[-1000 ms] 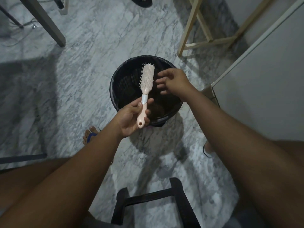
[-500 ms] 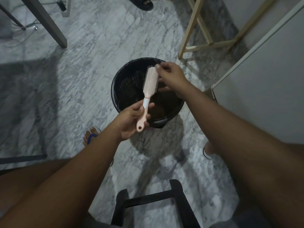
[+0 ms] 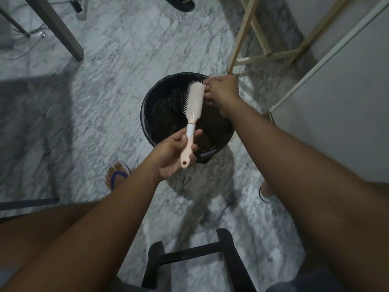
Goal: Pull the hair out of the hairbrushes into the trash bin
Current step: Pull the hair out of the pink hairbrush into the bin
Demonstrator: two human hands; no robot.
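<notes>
Marble floor (image 3: pixel 126 81) carries a black trash bin (image 3: pixel 144 119), its contents too dark to tell. Above it, left grip (image 3: pixel 172 157) clasps the handle of the pale pink hairbrush (image 3: pixel 194 102); right grip (image 3: pixel 223 89) seems to pinch its bristled head.

A home: marble floor (image 3: pixel 117 85), flip-flop (image 3: pixel 119 177), trash bin (image 3: pixel 160 110).

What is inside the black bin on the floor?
The trash bin shows a black liner and ribbed dark walls; its bottom is too dim to tell hair. The hairbrush and right hand cover part of it.
</notes>
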